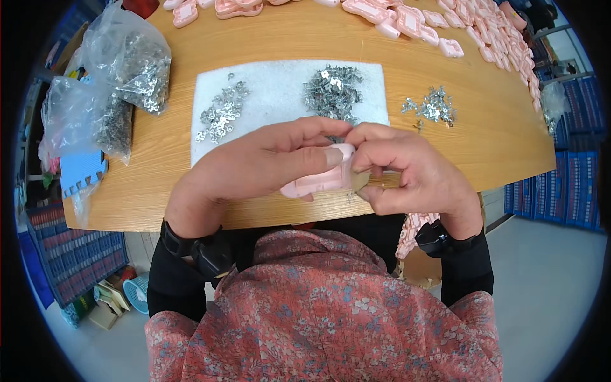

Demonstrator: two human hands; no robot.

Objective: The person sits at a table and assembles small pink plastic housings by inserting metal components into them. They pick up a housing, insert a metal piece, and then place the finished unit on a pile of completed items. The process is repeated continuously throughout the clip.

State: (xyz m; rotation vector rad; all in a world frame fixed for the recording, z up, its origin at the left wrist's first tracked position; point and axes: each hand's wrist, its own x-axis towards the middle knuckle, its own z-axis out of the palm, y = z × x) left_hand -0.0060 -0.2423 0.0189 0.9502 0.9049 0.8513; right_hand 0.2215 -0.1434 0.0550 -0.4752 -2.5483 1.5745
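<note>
Over the table's near edge, my left hand (254, 156) is closed around a pink plastic casing (318, 179), its thumb lying across the top. My right hand (417, 169) meets the casing's right end, its fingers pinching a small tan piece (361, 182) against it. What exactly the tan piece is, I cannot make out. Just beyond my hands lies a white foam sheet (273, 79). It carries a loose spread of small silver metal clips (223, 113) at left and a denser heap of metal pieces (331, 92) at right, partly behind my fingers.
Another small metal heap (438, 107) sits right of the sheet. Many pink casings (407, 19) line the table's far and right edges. Clear plastic bags of metal parts (143, 70) stand at left, near a blue foam mat (83, 174). More pink pieces (415, 232) show below the table.
</note>
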